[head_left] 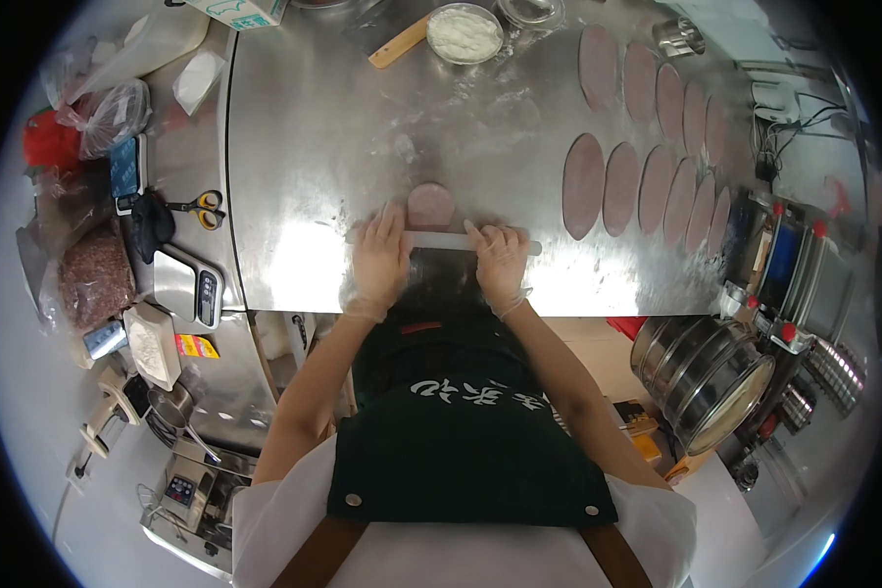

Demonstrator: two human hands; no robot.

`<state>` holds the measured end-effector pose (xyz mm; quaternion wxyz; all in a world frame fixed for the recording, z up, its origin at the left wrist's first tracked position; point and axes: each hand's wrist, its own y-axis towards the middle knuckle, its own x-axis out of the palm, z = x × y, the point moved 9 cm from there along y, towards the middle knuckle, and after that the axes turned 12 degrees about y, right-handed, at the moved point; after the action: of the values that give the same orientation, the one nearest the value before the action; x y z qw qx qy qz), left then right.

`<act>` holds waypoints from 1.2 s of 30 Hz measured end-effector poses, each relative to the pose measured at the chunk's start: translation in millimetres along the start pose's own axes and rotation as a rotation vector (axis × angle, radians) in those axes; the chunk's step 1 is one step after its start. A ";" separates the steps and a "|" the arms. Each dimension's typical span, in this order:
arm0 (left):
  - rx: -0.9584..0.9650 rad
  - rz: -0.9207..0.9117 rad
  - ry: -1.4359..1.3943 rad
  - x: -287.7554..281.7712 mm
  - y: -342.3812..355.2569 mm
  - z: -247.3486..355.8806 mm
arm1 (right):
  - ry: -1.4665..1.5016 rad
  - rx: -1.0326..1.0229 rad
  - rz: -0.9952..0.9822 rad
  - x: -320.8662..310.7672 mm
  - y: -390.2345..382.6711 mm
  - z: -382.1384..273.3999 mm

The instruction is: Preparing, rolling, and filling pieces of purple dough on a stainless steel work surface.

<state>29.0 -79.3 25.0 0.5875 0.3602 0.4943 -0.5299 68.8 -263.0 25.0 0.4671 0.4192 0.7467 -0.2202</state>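
Pink dough, between the hands, nearer the left.

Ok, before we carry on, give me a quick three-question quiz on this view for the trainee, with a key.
1. True or false: the left hand and the right hand are both on the white rolling pin.
2. Multiple choice: what lies just left of the bowl of white powder?
A) scissors
B) a wooden-handled tool
C) a digital scale
3. Fill in the blank: the flat pink ovals on the right of the steel table lie in ____ rows.

Key: 1. True; 2. B; 3. two.
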 end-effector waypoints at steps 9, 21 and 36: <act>-0.003 -0.121 -0.365 -7.8 75.0 24.7 | 0.210 -0.220 -0.011 -37.7 -49.9 -18.5; 0.387 0.008 0.057 12.3 18.1 61.6 | 0.159 -0.246 -0.007 -48.2 -62.5 -1.8; -0.146 -0.079 0.326 12.4 47.9 -10.5 | -0.043 -0.188 -0.137 -4.3 70.1 13.7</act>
<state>73.1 -64.1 5.6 0.5030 0.3779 0.6340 -0.4497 135.0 -235.9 26.8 0.5042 0.3166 0.7808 -0.1894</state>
